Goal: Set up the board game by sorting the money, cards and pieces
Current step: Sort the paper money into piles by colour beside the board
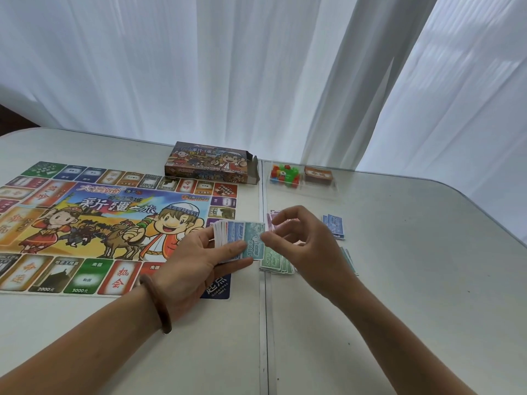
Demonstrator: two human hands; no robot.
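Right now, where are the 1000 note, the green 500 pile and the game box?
1000 note (254,237): head view, printed face.
green 500 pile (272,261): head view, top note.
game box (209,161): head view, lid.

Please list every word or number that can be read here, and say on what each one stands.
"1000": teal note atop the stack held by the left hand.
"500": green notes on the table.
"2000元", "3000元", "机会", "起点": near-edge squares of the board.
"大富翁": the board's middle.
"新疆之旅": the board's middle and the box top.
Print on the brown cards, the blue notes and the other squares: too small or blurred.
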